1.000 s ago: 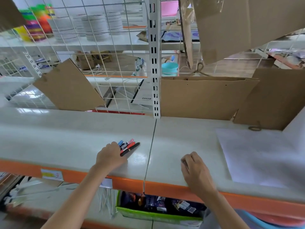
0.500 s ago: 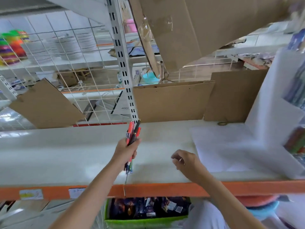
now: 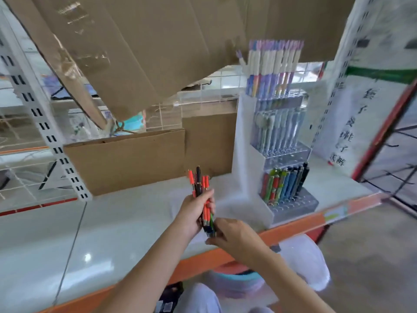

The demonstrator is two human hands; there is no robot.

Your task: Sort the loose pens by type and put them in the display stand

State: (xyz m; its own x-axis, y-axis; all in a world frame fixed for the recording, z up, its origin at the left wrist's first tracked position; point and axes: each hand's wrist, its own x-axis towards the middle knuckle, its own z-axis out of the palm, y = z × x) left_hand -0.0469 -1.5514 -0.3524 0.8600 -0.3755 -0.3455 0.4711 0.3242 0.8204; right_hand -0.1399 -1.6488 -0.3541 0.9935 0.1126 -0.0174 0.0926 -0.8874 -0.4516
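A tiered display stand (image 3: 277,154) sits on the shelf (image 3: 112,224), filled with upright pens on each tier. To the left of the stand and nearer the shelf's front edge, the left hand (image 3: 195,211) holds a bundle of pens (image 3: 202,197) upright. The right hand (image 3: 234,239) touches the bundle's lower end. A cardboard sheet (image 3: 126,159) leans behind, left of the stand.

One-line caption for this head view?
Left hand grips a pen bundle upright, right hand at its lower tips, beside the tiered display stand.

White shelf (image 3: 112,222), orange edge; cardboard sheets (image 3: 135,159) behind; daylight.
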